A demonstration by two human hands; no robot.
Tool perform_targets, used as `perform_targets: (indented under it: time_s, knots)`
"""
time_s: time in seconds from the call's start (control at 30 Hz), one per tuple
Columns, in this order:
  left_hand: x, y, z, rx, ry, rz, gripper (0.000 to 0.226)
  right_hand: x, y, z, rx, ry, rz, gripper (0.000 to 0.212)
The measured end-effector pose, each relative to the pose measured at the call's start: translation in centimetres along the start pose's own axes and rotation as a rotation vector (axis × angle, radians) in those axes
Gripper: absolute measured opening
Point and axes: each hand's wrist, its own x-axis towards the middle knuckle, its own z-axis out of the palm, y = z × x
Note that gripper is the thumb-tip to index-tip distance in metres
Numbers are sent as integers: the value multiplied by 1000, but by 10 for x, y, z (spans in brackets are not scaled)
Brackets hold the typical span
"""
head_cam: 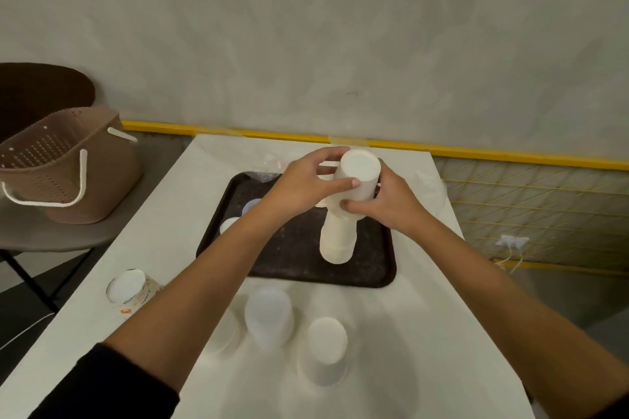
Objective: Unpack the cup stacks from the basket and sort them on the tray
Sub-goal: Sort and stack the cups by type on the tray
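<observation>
One printed cup (132, 291) bears unreadable lettering; left hand (299, 187), right hand (391, 211) grip stack (338, 241).

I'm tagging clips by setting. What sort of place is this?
Probably a bare workroom, not a kitchen: a plain grey wall, a white table with a dark tray, and a yellow wire panel beside it.

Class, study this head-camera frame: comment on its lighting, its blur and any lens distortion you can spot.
Head view: dim, even light, no glare, only soft shadows beside the near cups on the table. Head view: those near cups look blurred, while the cup stack gripped by the left hand and right hand is sharper. Head view: the wide lens stretches the table's near corners.
</observation>
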Motion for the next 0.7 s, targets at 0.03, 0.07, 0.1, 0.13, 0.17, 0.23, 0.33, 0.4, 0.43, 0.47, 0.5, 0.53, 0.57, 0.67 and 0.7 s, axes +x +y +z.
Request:
perform_targets:
  time_s: [0.03,0.07,0.1,0.13,0.17,0.23,0.33,0.4,0.43,0.47,0.5,0.53,0.57,0.67,0.7]
  knots:
    - [7,-5,0,2,3,-15,54,9,6,2,-15,-5,10,74]
    - [14,-10,1,4,4,-30,54,16,13,4,-27,-12,21,75]
    - [20,-17,2,8,1,-45,53,24,20,7,-32,-19,34,75]
    - [26,-24,3,18,-7,-60,54,30,28,10,-32,-25,45,76]
    - [30,-32,4,34,-16,-76,55,34,36,14,-31,-34,58,76]
    - [37,-48,8,84,-27,-104,57,41,51,22,-32,-72,88,76]
    - [43,-68,17,136,-33,-163,53,44,73,36,-17,-129,168,77]
    - [44,-80,22,149,-29,-204,49,44,86,44,-22,-153,212,78]
    - [44,-85,25,150,-31,-220,48,44,91,47,-28,-164,230,78]
    - [44,-89,27,153,-36,-233,47,43,94,50,-33,-172,244,78]
    - [43,-92,28,159,-43,-245,47,43,97,53,-36,-179,256,78]
    - [42,-94,30,164,-50,-254,47,41,100,55,-38,-180,264,77]
    - [41,-96,30,167,-57,-261,47,40,101,58,-38,-179,271,77]
    - [36,-100,31,181,-54,-289,48,37,102,61,-21,-168,283,78]
    - [35,-100,31,189,-45,-300,49,35,102,60,-12,-161,288,79]
